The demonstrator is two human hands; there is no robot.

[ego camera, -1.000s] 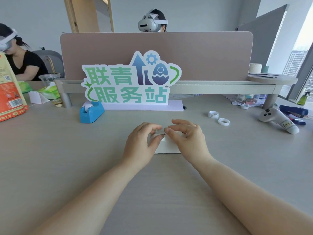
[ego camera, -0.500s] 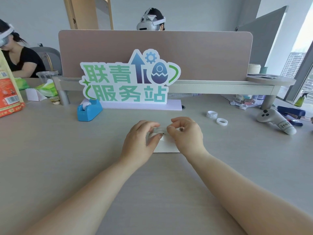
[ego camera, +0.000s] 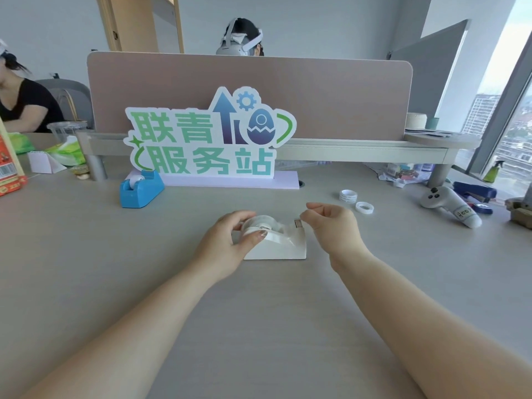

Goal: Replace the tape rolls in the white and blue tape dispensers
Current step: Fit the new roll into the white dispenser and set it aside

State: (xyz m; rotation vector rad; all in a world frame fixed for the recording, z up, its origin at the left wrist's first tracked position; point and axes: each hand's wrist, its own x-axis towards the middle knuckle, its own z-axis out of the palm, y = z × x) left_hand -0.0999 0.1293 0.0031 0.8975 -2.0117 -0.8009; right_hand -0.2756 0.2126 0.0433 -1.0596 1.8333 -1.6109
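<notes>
The white tape dispenser (ego camera: 283,249) stands on the desk in front of me with a clear tape roll (ego camera: 261,222) seated in it. My left hand (ego camera: 221,243) grips that roll, thumb on its front and fingers over the top. My right hand (ego camera: 334,228) is pinched at the cutter end of the dispenser, on the tape end; a strip of tape runs from the roll to the cutter. The blue tape dispenser (ego camera: 141,190) sits at the back left, holding a roll, untouched.
Two loose tape rolls (ego camera: 347,195) (ego camera: 364,207) lie to the right of my hands. A white controller (ego camera: 449,205) and a blue stapler (ego camera: 475,192) lie farther right. A standing sign (ego camera: 207,139) and a raised shelf (ego camera: 359,152) close the back. A red bag (ego camera: 8,171) is far left.
My hands were pinched together over the dispenser. The right hand has since moved right to the cutter end, uncovering the roll and dispenser, while the left stays on the roll.
</notes>
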